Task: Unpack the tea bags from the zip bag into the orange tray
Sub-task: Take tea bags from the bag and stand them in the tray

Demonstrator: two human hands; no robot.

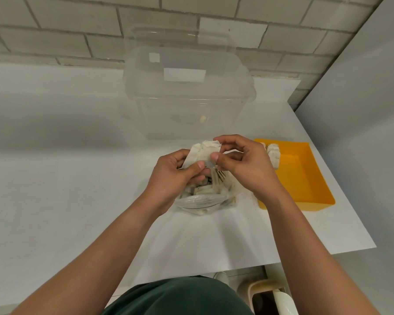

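Two hands on clump of tea bags (203, 153), frame centre, just above open zip bag (203, 200). Left hand (175, 171) grips clump from below. Right hand (243, 164) pinches its right edge. I judge mid-unpack. Orange tray (305, 178) centre right, few stacked bags (273, 155) inside. Next I'd carry clump right over tray rim, release.

Light: we see bright, even light on the counter (55, 178).
Shadows: soft grey, far left.
Glare: pale patches on the clear box (214, 105).
Edges: wall tiles (55, 39) bend.
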